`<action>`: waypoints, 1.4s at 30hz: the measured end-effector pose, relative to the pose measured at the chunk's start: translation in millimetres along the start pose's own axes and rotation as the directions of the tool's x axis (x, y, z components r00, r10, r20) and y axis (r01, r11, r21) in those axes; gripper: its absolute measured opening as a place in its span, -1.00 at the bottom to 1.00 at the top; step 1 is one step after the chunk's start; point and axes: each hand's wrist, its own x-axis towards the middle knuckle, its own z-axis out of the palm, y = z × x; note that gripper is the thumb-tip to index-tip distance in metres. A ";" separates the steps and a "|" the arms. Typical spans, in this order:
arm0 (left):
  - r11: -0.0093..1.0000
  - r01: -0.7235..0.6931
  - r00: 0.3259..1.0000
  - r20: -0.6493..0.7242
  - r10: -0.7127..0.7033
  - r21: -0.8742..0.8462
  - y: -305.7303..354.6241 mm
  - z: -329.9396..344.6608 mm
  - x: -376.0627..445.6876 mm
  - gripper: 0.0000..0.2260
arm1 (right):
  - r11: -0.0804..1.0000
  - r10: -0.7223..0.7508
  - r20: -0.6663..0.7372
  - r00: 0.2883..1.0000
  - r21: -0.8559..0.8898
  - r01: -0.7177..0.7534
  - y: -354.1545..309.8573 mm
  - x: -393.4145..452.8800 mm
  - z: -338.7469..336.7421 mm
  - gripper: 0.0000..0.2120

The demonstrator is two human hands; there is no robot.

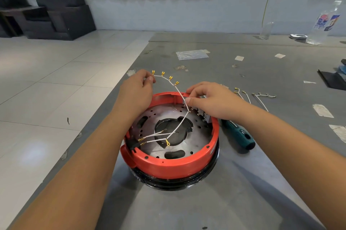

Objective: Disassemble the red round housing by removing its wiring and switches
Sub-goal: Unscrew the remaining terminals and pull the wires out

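Observation:
The red round housing point(174, 168) stands on the grey table, open side up, with a perforated metal plate point(198, 141) inside. A white wire harness point(178, 92) with several brass terminals runs from the plate's middle up over the far rim. My left hand point(137, 90) pinches the harness's far end, above the housing's far left rim. At the far right rim, my right hand point(209, 101) has its fingers curled on a block of grey switches point(203, 114), thumb against the wire.
A teal-handled screwdriver point(238, 135) lies right of the housing. Loose white wires with terminals point(252, 97) lie behind it. A clear bag point(192, 54), tape scraps, a plastic bottle point(323, 23) and a black part point(333, 79) sit farther back. The table's left edge runs diagonally past my left arm.

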 end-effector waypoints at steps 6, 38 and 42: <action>0.998 -0.014 1.000 0.005 0.013 0.069 -7.0 -2.3 19.3 -0.80 | 0.998 -0.026 0.022 0.999 -0.064 0.028 -6.3 12.1 9.0 -0.73; 0.983 0.175 0.983 0.066 -0.171 -0.059 -14.7 6.6 -32.8 -0.79 | 0.979 0.075 -0.093 0.993 -0.180 -0.091 -8.7 -30.2 17.0 -0.55; 0.971 0.213 0.975 -0.043 -0.218 -0.105 -15.9 10.1 -42.9 -0.72 | 0.978 0.164 -0.013 0.986 -0.125 -0.165 -4.4 -43.6 18.2 -0.40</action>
